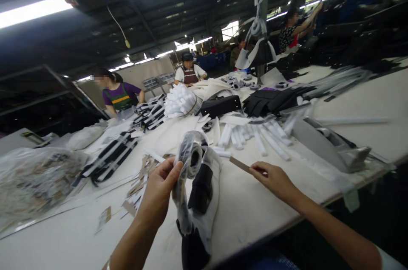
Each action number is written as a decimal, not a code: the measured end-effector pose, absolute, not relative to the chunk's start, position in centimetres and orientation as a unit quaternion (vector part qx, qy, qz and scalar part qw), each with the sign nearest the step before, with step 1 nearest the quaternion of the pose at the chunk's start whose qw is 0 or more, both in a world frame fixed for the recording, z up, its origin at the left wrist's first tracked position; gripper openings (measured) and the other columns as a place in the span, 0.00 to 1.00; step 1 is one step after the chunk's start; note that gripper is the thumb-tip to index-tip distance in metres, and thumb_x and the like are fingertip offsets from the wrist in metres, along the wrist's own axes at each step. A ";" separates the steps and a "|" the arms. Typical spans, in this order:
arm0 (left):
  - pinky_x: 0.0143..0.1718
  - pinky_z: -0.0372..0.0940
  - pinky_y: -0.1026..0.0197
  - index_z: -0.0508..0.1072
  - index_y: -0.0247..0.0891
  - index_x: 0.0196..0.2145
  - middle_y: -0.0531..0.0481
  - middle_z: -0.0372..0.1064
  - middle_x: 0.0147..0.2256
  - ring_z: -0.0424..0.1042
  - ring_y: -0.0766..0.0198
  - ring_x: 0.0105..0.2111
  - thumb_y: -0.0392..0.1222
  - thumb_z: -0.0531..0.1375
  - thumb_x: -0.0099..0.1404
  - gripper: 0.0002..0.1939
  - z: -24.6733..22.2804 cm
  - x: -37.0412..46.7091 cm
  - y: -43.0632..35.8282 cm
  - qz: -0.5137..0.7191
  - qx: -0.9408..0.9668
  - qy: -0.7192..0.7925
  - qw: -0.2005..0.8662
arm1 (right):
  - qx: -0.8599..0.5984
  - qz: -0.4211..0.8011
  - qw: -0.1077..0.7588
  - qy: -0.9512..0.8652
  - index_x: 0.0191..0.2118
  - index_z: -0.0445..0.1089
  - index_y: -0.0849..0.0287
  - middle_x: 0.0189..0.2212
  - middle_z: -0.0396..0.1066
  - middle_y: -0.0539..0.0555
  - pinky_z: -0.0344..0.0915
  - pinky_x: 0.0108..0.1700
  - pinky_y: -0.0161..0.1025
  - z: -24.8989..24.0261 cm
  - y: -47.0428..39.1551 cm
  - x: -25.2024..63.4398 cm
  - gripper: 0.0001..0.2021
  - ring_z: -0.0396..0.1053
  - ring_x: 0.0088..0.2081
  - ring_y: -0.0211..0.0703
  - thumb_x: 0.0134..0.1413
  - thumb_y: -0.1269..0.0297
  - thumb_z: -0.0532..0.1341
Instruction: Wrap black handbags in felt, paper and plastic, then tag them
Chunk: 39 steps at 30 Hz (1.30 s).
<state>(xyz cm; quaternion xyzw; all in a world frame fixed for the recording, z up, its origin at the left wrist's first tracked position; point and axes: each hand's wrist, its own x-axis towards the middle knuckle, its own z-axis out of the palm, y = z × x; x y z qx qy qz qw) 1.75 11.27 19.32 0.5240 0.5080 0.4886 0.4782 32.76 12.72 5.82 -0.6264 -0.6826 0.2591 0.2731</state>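
Observation:
My left hand point(164, 185) grips the clear plastic film around a black bag part point(200, 189), its thumb and fingers pinched on the left edge. The part stands upright over the table; white wrapping covers its right side, and a ring-shaped opening shows near the top. To the right, my right hand point(270, 178) pinches a thin brown cardboard strip point(240, 164) by one end. The strip points toward the wrapped part without touching it. Loose cardboard strips point(137, 183) lie on the table behind my left hand.
White foam tubes point(236, 136) and black padded pieces point(111, 157) are spread over the white table point(255, 219). A large clear bag of scraps point(38, 185) sits at left. A grey bag piece point(325, 142) lies at right. Several people work across the table, beside a post point(263, 19).

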 end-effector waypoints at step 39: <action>0.50 0.66 0.52 0.80 0.46 0.45 0.48 0.78 0.44 0.74 0.49 0.46 0.50 0.62 0.65 0.14 22.3 3.8 8.2 0.450 0.690 0.529 0.204 | -0.264 0.677 0.470 -0.501 0.48 0.76 0.59 0.43 0.76 0.56 0.63 0.53 0.45 19.5 11.9 20.4 0.27 0.70 0.47 0.50 0.50 0.42 0.68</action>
